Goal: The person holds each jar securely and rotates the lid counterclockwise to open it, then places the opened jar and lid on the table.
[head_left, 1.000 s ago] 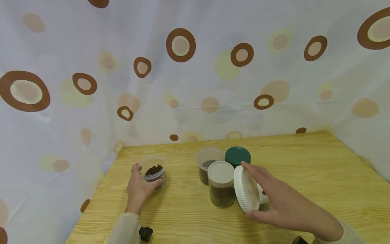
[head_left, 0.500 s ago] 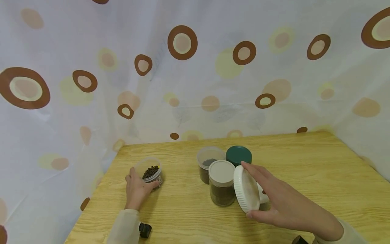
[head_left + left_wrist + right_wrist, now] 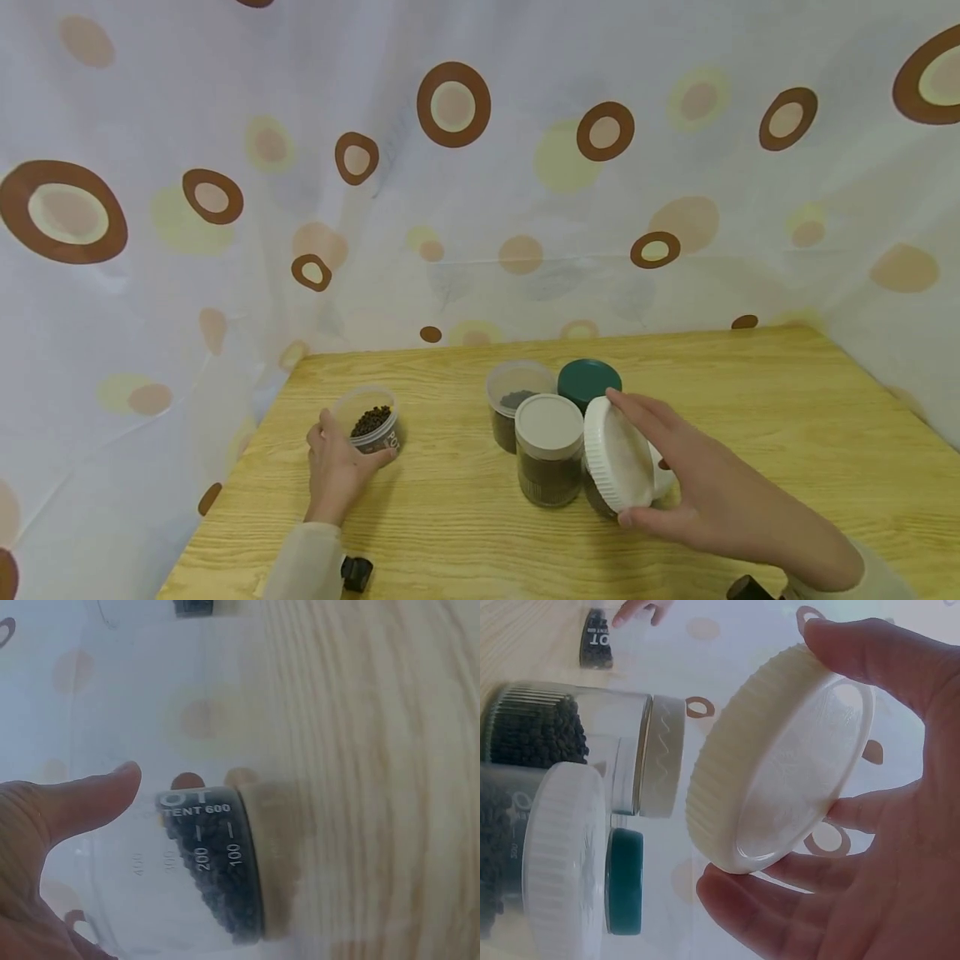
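This looks like a curtained-off tabletop corner indoors: a wood-grain table (image 3: 450, 533) is closed in behind and at both sides by a white sheet (image 3: 480, 196) printed with brown rings and pale peach and yellow dots. A clear tub (image 3: 384, 439) with printed measuring marks and a beige-lidded jar (image 3: 550, 471) lend it a homely, kitchen-like touch, but the sheet hides the room beyond, so home or studio cannot be told
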`<state>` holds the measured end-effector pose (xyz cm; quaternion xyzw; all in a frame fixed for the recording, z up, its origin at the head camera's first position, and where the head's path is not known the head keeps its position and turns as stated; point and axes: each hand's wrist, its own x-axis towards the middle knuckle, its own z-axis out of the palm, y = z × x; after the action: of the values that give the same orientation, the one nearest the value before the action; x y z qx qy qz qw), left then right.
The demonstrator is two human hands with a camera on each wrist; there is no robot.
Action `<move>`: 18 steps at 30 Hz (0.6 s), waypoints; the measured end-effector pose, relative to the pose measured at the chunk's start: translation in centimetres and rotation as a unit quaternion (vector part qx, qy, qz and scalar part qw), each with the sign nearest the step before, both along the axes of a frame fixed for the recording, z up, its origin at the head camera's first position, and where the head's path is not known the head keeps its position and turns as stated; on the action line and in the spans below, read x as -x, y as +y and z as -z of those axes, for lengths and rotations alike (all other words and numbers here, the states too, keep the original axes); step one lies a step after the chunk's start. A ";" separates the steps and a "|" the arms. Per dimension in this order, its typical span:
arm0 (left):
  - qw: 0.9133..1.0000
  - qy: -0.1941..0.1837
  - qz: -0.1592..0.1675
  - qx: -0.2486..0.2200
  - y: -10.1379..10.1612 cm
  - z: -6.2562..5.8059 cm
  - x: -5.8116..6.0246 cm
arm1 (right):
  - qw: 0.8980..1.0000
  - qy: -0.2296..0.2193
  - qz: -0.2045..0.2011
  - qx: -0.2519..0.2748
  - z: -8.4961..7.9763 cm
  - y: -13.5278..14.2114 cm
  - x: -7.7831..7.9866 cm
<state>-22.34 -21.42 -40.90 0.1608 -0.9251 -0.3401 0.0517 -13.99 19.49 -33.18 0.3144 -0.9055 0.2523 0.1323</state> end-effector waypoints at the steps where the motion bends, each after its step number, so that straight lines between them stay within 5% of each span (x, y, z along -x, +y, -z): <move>1: 1.000 0.004 0.002 0.010 0.1 -0.1 -0.2 | 1.000 0.002 0.002 0.001 0.0 0.2 0.1; 7: 0.996 0.020 0.038 0.079 1.1 -1.3 -1.4 | 0.999 -0.020 0.049 -0.005 -0.5 2.5 1.1; 18: 0.990 0.109 0.055 0.069 2.8 -2.2 -2.3 | 0.989 -0.091 0.113 0.008 0.1 7.4 3.5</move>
<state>-20.01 -18.64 -38.66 0.0678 -0.9426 -0.2932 0.1444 -17.46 26.88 -33.23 0.1844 -0.9415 0.2705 0.0800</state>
